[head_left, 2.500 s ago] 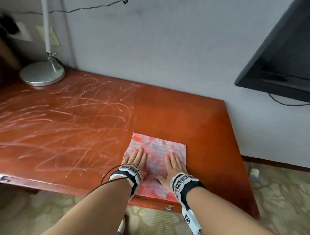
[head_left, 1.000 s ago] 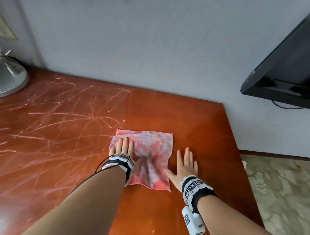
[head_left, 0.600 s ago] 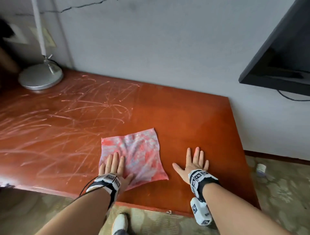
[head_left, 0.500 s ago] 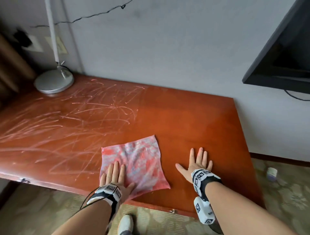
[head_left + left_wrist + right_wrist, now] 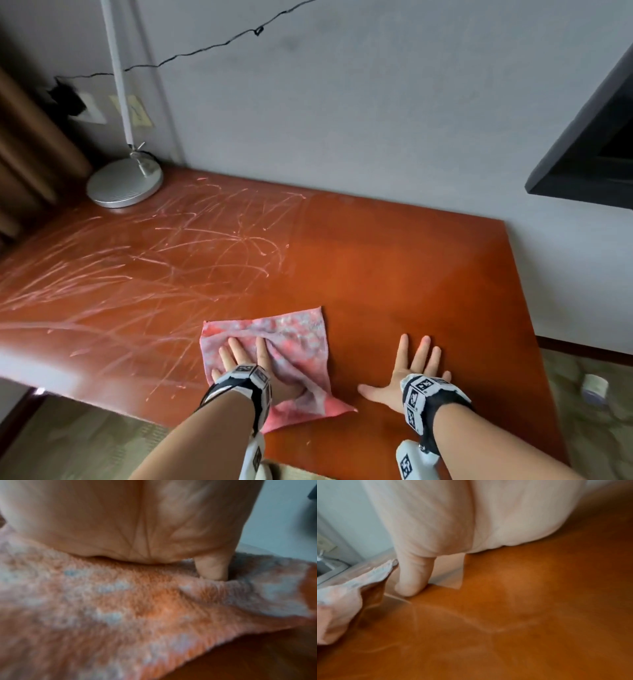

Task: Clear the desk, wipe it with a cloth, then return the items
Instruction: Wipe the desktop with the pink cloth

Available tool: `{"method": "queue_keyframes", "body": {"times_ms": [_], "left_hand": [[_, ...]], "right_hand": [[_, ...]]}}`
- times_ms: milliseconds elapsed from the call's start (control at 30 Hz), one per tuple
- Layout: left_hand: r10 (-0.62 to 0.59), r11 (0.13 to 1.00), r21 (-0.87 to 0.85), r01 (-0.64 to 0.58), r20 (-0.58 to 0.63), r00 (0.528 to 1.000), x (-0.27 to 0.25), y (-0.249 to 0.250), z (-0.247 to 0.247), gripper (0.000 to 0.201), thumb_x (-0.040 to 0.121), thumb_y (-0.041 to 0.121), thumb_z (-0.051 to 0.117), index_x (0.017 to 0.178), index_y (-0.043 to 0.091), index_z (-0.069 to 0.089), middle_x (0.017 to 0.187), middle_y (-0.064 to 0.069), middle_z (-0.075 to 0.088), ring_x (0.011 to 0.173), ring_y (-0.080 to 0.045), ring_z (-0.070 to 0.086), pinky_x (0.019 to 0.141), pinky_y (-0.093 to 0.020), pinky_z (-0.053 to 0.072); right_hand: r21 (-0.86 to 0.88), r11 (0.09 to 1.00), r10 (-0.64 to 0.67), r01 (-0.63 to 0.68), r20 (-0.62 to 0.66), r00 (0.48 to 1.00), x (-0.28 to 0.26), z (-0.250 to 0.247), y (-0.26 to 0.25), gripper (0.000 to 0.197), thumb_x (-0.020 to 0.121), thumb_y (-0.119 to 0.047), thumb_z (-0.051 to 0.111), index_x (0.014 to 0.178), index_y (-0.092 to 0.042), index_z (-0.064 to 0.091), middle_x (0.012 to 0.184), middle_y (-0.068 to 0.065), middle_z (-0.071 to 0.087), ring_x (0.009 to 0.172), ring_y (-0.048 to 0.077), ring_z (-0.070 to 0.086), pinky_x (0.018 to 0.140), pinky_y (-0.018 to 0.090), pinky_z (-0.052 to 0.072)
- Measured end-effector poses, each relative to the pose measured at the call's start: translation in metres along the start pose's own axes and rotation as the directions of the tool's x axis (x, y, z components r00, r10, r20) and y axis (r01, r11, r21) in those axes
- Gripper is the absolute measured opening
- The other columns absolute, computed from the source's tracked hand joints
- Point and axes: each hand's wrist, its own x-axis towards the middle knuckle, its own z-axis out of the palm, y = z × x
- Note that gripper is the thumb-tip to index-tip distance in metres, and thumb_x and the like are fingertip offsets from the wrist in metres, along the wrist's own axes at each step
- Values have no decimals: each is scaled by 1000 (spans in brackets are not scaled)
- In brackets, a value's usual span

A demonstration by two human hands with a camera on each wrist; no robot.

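While the left hand (image 5: 245, 359) lay flat, fingers straight, on the near-left part of the cloth (image 5: 294, 346), the right hand (image 5: 412, 370) rested spread and empty on the bare bench (image 5: 394, 274) just beside it, apart from the fabric. The cloth sat near the front edge of the bench, its near corner reaching toward that edge. It looked light, soft and limp: ridges had bunched up beside the pressing palm, and in the left wrist view the nap (image 5: 120, 601) appeared fluffy, though that picture was blurred. A flat palm near its middle would likely drag it best; pinching a corner would only let it fold. The bench top was glossy red-brown wood, probably slick under the cloth, with pale scratch-like streaks (image 5: 154, 260) across its left half and a smoother right half. A lamp base (image 5: 124, 186) stood at the far left corner against a grey wall (image 5: 342, 102); a dark screen (image 5: 589, 164) hung at the right, and patterned flooring (image 5: 582, 428) showed below.
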Motion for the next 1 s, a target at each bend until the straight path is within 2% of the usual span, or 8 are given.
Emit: {"method": "queue_keyframes", "body": {"times_ms": [133, 333, 400, 500, 600, 733, 900, 1000], "left_hand": [[11, 1000, -18, -11, -25, 1000, 39, 25, -34, 118, 62, 90, 31, 151, 25, -12, 153, -26, -24, 142, -44, -20, 113, -60, -5], [93, 996, 11, -92, -157, 983, 106, 73, -88, 114, 65, 89, 31, 152, 26, -7, 154, -26, -18, 143, -44, -14, 114, -60, 0], [145, 989, 31, -142, -194, 970, 131, 89, -111, 114, 64, 91, 29, 152, 27, -5, 154, -26, -17, 143, -44, -13, 113, -62, 0], [216, 976, 59, -209, -172, 961, 173, 115, -140, 118, 56, 95, 21, 151, 31, -7, 154, -24, -20, 143, -44, -14, 112, -65, 1], [262, 964, 87, -252, -127, 957, 204, 146, -169, 123, 49, 99, 21, 148, 35, -14, 153, -22, -27, 142, -42, -22, 108, -68, -4], [316, 949, 61, -310, -148, 937, 219, 191, -196, 127, 45, 99, 27, 148, 37, -12, 153, -21, -26, 142, -41, -21, 109, -66, -4], [366, 931, 79, -357, -162, 917, 228, 227, -214, 133, 37, 101, 25, 148, 39, -10, 156, -19, -21, 143, -40, -17, 109, -66, 0], [392, 920, 86, -383, -146, 908, 219, 224, -214, 129, 41, 100, 25, 148, 39, -12, 155, -18, -23, 143, -38, -20, 111, -64, -1]], "right_hand": [[72, 989, 122, -130, 108, 987, 8, -20, -20, 159, 38, -88, 65, 141, -23, -37, 147, 20, -41, 140, 44, -24, 114, 62, 9], [94, 970, 200, -224, 217, 955, 14, -29, -29, 161, 37, -82, 70, 135, -25, -44, 144, 17, -45, 139, 43, -26, 112, 65, 7], [107, 957, 250, -269, 164, 954, 19, -21, -31, 139, 59, -74, 65, 133, -30, -44, 148, 13, -41, 141, 40, -22, 111, 64, 6], [124, 950, 278, -286, 78, 957, 24, -16, -31, 81, 97, -39, 29, 132, -38, -44, 155, 9, -29, 144, 38, -17, 113, 63, 6], [100, 954, 274, -284, 108, 956, 29, -12, -30, 80, 95, -45, 32, 138, -42, -35, 158, 5, -25, 145, 37, -14, 113, 62, 2], [103, 958, 254, -267, 124, 959, 27, -17, -31, 66, 97, -29, 21, 145, -41, -23, 159, 1, -23, 146, 34, -12, 113, 62, 2], [163, 937, 285, -310, 160, 945, 30, -16, -33, 102, 94, -36, 48, 126, -42, -49, 150, 4, -41, 141, 36, -27, 107, 64, -14], [157, 952, 220, -261, 240, 946, 29, -15, -25, 145, 66, -61, 75, 110, -33, -60, 134, 11, -58, 133, 38, -40, 109, 65, -8]]}}
